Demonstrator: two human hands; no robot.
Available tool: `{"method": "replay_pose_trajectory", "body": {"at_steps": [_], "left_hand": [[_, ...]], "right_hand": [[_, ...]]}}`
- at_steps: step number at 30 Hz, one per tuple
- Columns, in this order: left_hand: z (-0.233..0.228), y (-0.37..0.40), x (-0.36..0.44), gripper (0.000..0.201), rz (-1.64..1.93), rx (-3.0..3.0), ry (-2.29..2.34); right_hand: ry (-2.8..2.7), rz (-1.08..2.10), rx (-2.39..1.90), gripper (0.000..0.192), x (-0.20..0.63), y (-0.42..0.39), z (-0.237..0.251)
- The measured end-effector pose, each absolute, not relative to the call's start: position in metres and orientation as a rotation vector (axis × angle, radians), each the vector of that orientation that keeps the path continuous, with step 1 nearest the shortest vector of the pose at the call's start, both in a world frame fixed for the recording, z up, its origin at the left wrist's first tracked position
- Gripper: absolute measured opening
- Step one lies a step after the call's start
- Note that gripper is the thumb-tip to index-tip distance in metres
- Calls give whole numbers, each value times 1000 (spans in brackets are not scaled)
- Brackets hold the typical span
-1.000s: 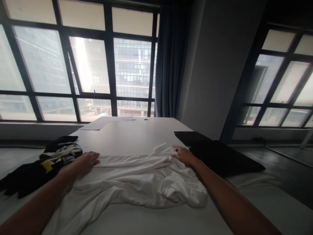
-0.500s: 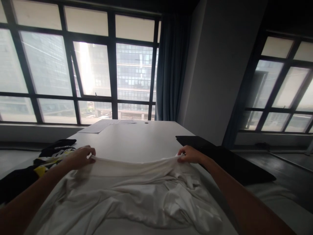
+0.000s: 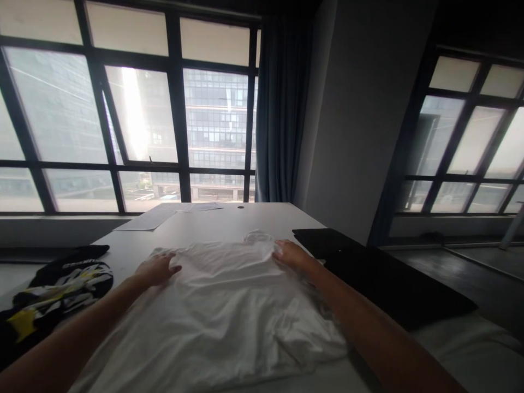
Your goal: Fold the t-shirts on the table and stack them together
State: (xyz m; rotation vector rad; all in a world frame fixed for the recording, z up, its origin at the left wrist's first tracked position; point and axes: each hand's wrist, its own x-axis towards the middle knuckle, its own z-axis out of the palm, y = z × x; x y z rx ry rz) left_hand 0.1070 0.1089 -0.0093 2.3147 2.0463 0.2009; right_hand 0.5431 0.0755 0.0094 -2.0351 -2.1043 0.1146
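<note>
A wrinkled white shirt (image 3: 221,305) lies spread over the near part of the white table, its far edge bunched slightly toward the right. My left hand (image 3: 158,268) rests on the shirt's far left corner, thumb apart from the fingers. On the far right corner lies my right hand (image 3: 289,254), its fingers on the cloth and partly turned from view. Both hands touch the fabric without a visible pinch.
The white table (image 3: 204,224) stretches toward the windows, with papers (image 3: 145,220) at its far left. A black garment with yellow and white print (image 3: 69,278) lies at left. Black flat panels (image 3: 393,278) lie along the right side. A blue curtain (image 3: 280,120) hangs behind.
The shirt's far edge, held raised and taut between both hands before, now lies down on the table farther forward. Both hands have loosened their pinch, and the left has moved inward.
</note>
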Motion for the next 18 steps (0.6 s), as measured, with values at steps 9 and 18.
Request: {"method": "replay_pose_trajectory", "body": {"at_steps": [9, 18], "left_hand": [[-52, 118, 77, 82, 43, 2331, 1950], [-51, 136, 86, 63, 321, 2395, 2039]], "right_hand": [[-2187, 434, -2263, 84, 560, 89, -28], [-2162, -316, -2050, 44, 542, 88, -19]]}}
